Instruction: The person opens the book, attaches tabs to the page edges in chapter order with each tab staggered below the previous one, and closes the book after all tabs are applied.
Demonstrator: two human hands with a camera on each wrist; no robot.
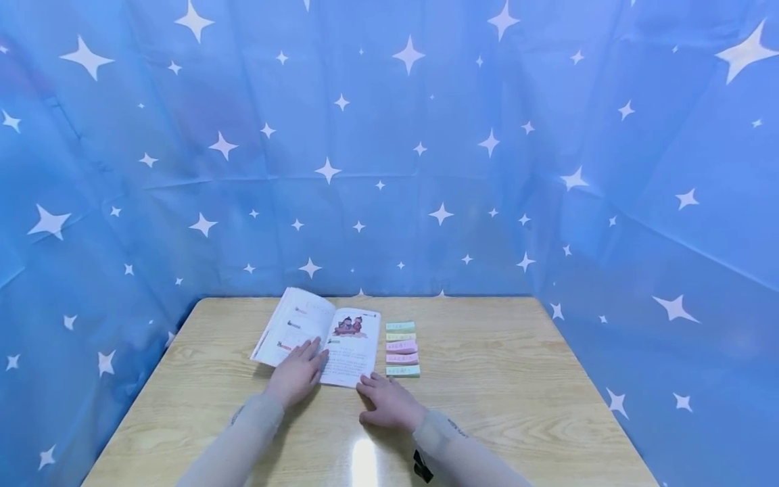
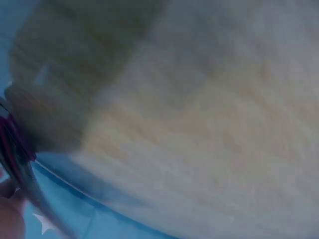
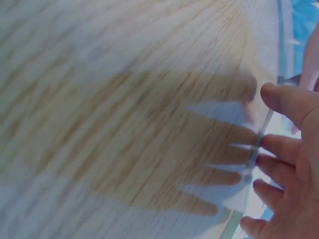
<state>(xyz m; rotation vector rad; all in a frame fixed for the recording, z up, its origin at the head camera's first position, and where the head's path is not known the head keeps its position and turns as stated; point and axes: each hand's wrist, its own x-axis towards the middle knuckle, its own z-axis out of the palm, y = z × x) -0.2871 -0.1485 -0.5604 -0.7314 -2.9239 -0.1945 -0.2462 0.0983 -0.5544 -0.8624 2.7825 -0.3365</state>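
An open book (image 1: 349, 362) lies on the table, its left pages lifted at a slant. The right page has a coloured drawing above printed text. My left hand (image 1: 297, 374) rests over the lower part near the fold, fingers extended. In the left wrist view only a bit of the left hand (image 2: 11, 216) shows in the corner, beside the dark page edges. At the lower right corner of the right page, my right hand (image 1: 389, 402) touches the edge with its fingertips. The right wrist view shows the right hand (image 3: 294, 169) with fingers spread and nothing gripped.
Several green, yellow and pink paper strips (image 1: 402, 347) with handwriting lie in a column right of the book. The wooden table (image 1: 499, 379) reaches back to a blue curtain (image 1: 389, 135) with white stars. A small black object (image 1: 422, 467) hangs by the right forearm.
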